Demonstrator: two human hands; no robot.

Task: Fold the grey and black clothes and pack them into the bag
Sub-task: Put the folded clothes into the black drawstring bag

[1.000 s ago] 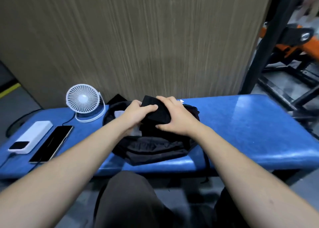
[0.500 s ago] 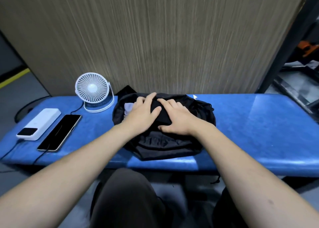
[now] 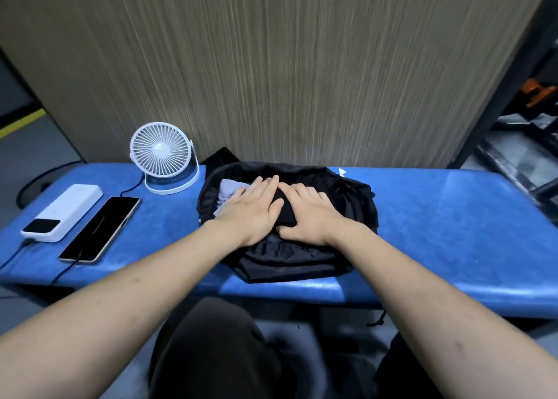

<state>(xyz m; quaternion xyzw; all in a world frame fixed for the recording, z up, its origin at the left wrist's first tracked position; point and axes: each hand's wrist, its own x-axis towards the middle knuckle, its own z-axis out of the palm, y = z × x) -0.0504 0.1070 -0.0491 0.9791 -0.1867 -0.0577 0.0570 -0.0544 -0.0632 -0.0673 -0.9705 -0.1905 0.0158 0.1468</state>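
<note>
A black drawstring bag (image 3: 347, 205) lies open on the blue bench (image 3: 437, 217). Inside it a folded grey garment (image 3: 228, 188) shows at the left, partly under my left hand. A folded black garment (image 3: 285, 214) lies beside it in the bag's mouth, seen only between my hands. My left hand (image 3: 250, 208) lies flat with straight fingers, pressing down on both garments. My right hand (image 3: 311, 214) presses flat on the black garment from the right, thumb along its near edge.
A white desk fan (image 3: 161, 157) stands left of the bag. A phone (image 3: 101, 229) and a white power bank (image 3: 62, 213) with cables lie at the bench's left end. A wood-grain panel (image 3: 271, 66) rises right behind the bench. Dark metal frames (image 3: 519, 145) stand at the right.
Both hands held the folded black garment above the bag, then lowered it into the bag's mouth. Their fingers have flattened and now press it down.
</note>
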